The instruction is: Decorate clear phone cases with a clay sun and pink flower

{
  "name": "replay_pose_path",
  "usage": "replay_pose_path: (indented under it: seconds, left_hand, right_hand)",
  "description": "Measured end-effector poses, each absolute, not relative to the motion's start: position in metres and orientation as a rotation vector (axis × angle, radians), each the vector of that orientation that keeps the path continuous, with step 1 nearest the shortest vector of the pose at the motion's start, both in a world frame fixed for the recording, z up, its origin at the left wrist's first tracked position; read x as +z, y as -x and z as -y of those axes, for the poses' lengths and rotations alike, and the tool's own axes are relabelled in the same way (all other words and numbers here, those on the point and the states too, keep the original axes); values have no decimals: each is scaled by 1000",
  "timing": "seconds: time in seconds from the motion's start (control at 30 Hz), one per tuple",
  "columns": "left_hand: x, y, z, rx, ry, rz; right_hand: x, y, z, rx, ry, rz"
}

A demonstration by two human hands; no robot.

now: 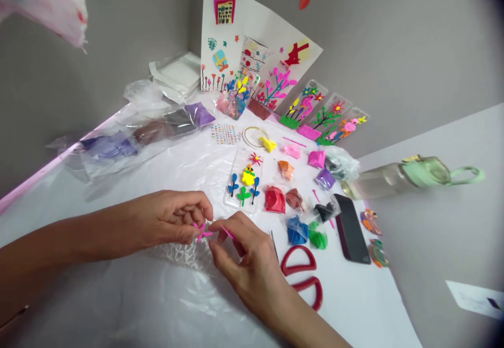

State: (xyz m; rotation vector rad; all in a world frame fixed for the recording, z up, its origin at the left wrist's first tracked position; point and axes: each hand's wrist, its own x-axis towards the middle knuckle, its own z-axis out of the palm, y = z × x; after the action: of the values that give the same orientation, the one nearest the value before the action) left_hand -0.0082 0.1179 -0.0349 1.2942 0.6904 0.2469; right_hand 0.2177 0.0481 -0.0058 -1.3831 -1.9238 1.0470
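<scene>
My left hand [169, 219] pinches a small pink clay flower shape [202, 230] between thumb and fingers, just above a crinkled clear plastic sheet [177, 256]. My right hand [246, 259] is closed on a thin pink stick [227, 232] whose tip points at the flower. Both hands meet near the middle of the white table [354, 306]. Just beyond them lies a clear phone case [244, 180] decorated with blue, green, yellow and red clay flowers.
Red-handled scissors [301, 280] lie right of my right hand. Small bags of coloured clay [297, 230], a black phone [350, 227], a green-lidded bottle [394, 177], large clay bags [149, 130], a gem sticker sheet [225, 134] and decorated cases [315, 112] surround the spot.
</scene>
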Motion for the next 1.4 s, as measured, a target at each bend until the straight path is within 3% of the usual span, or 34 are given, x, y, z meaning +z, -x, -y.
replay_pose_path:
  seconds: [1.13,1.23,1.4]
  left_hand:
    - [-24,-4,-112,172,-1370,-824]
    - [-21,-6,-111,157,-1383,-828]
    - [-17,-5,-109,150,-1376,-829]
  right_hand:
    - [-15,-211,-46,805,1305,2050]
    - [-10,-211,-47,950,1342,1952]
    - [1,-215,-60,1675,1381,1405]
